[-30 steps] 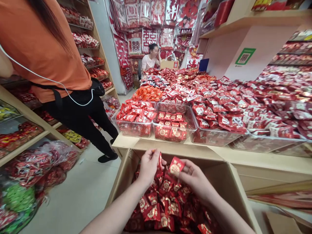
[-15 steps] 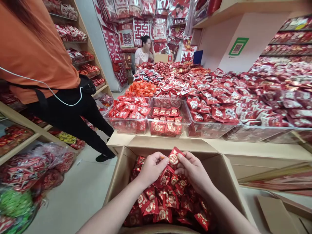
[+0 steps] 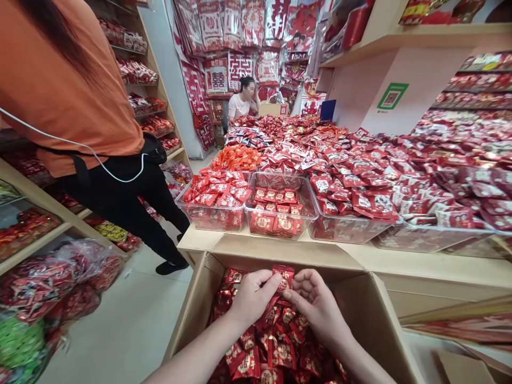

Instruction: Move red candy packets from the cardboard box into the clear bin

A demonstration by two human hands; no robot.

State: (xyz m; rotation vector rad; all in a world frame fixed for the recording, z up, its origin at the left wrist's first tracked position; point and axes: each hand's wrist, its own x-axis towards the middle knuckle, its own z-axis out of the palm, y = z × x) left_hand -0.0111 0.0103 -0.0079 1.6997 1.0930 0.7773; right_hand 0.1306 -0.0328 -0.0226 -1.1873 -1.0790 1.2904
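Observation:
My left hand [image 3: 256, 296] pinches a small red candy packet [image 3: 285, 278] with gold print between thumb and fingers, above an open cardboard box [image 3: 188, 306]. My right hand [image 3: 318, 304] is beside the packet, its thumb tip at the packet's lower right edge. The fingers of that hand are curled loosely and apart from the thumb. Below both hands, many similar red and gold packets [image 3: 282, 349] lie heaped in the box.
Beyond the box, a wooden counter [image 3: 340, 244] bears clear plastic bins [image 3: 260, 226] of red packets. To the left stands a person in an orange top [image 3: 88, 90], near shelves. Another person [image 3: 242, 101] sits at the back. Bagged goods [image 3: 56, 272] lie on the left floor.
The packet has come down slightly between my hands and now stands more upright. My right hand has loosened its pinch, while the left keeps hold. The view has tilted up a little.

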